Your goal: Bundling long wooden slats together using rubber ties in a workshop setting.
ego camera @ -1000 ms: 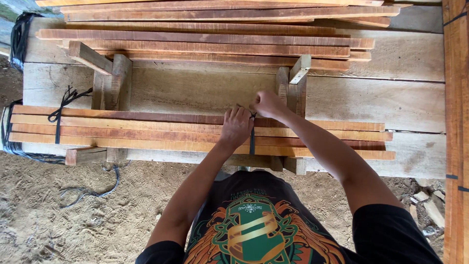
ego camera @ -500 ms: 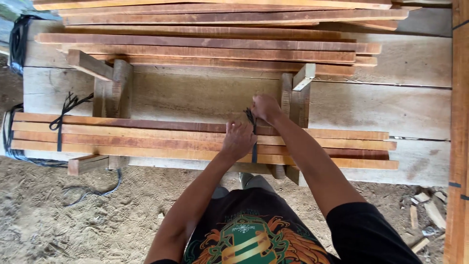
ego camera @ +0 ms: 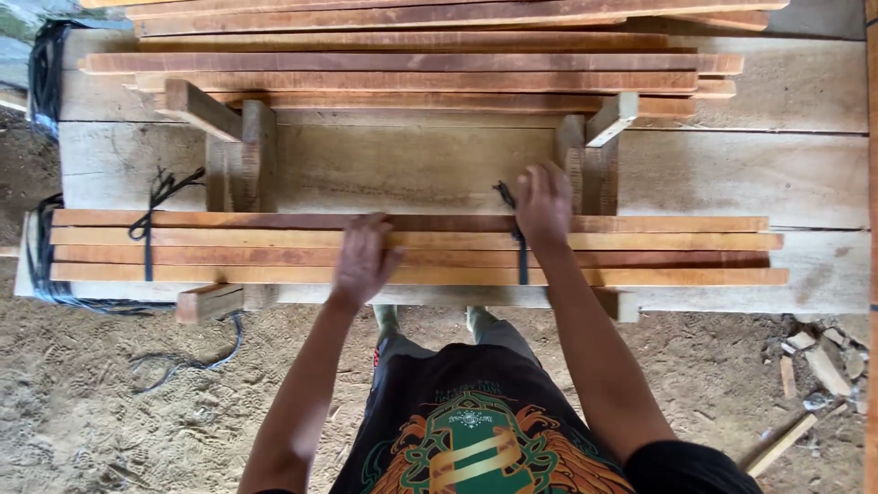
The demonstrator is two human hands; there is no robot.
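Note:
A bundle of long reddish-brown wooden slats [ego camera: 658, 249] lies across a wooden rack in front of me. My left hand [ego camera: 363, 259] rests flat on top of the slats near the middle, fingers spread a little. My right hand [ego camera: 543, 203] presses on the bundle's far edge, right beside a black strap [ego camera: 521, 261] that wraps around the slats. Its knotted end [ego camera: 504, 193] sticks up next to my fingers. A second black strap [ego camera: 146, 247] ties the bundle near its left end.
More slats [ego camera: 412, 64] are stacked on thick pale planks [ego camera: 750, 174] behind the bundle. Wooden rack uprights [ego camera: 240, 160] stand left and right. Black cord [ego camera: 41, 73] lies at the left edge. Sandy ground with wood scraps [ego camera: 805, 366] lies below.
My hands have drawn apart. The left hand slid left along the slats and flattened, while the right hand stayed by the black strap.

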